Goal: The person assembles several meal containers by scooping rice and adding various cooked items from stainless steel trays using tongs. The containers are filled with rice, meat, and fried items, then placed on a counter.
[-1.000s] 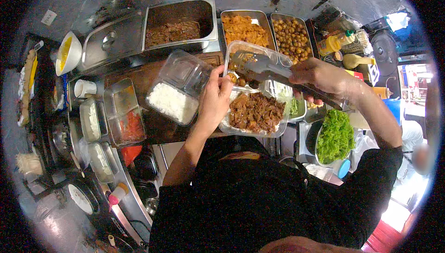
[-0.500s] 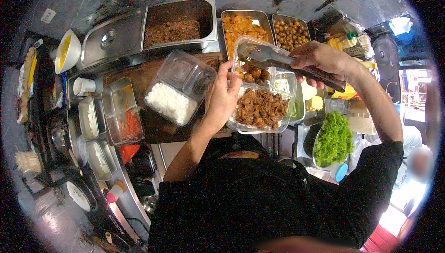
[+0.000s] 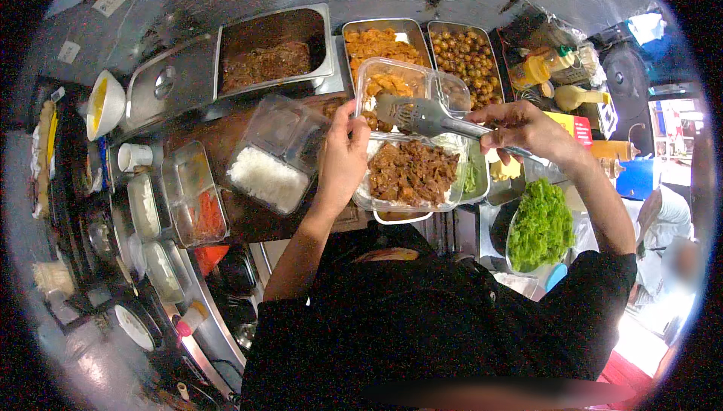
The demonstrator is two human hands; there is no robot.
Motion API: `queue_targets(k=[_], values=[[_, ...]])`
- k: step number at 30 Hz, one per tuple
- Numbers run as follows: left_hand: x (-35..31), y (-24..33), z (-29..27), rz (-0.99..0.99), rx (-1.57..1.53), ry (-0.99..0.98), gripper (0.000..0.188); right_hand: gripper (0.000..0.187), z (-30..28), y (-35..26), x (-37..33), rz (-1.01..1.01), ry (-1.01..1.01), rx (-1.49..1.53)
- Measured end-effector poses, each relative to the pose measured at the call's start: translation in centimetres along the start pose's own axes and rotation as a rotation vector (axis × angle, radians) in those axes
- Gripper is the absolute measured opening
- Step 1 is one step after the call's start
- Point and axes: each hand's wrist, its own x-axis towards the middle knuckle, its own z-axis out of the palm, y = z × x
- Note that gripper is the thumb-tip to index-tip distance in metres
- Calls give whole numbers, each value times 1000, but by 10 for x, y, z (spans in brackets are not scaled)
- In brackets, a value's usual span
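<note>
Rice-filled clear compartment container (image 3: pixel 269 178) at left. Left hand (image 3: pixel 343 156) just right of it, fingers and thumb clamped on left wall of meat-filled clear container (image 3: pixel 414 205), held mid-scene; meat pieces (image 3: pixel 413 174) in near compartment. Metal tongs (image 3: pixel 437 120): long axis roughly left-right, tips leftward over far-left compartment, nearer left hand than right. Right hand (image 3: pixel 520 134): fingers closed round tongs' handle. Green lettuce (image 3: pixel 540 224) right, near.

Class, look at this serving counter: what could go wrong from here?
The left hand holds the filled takeaway container by its left side; it might tip, spilling chopped meat. The tongs in the right hand could knock food between compartments. The left hand could nudge the open rice box beside it.
</note>
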Motion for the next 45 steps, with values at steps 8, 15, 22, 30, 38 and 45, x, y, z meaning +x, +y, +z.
queue_targets(k=[8, 15, 22, 30, 38, 45], values=[[6, -6, 10, -53, -244, -70, 33, 40, -80, 13, -20, -106, 363, -85], [10, 3, 12, -180, -135, -31, 32, 35, -168, 100, 92, 28, 610, -1257], [6, -34, 12, -36, -159, 40, 32, 21, -144, 96, 137, -43, 669, -1400], [16, -35, 17, -51, -27, 13, 32, 13, -132, 100, 178, -126, 551, -1485], [22, -28, 31, -85, -134, -5, 33, 18, -150, 111, 145, -107, 593, -1427], [24, -5, 37, -168, -99, -70, 34, 35, -127, 31, 9, -352, 594, -1095]])
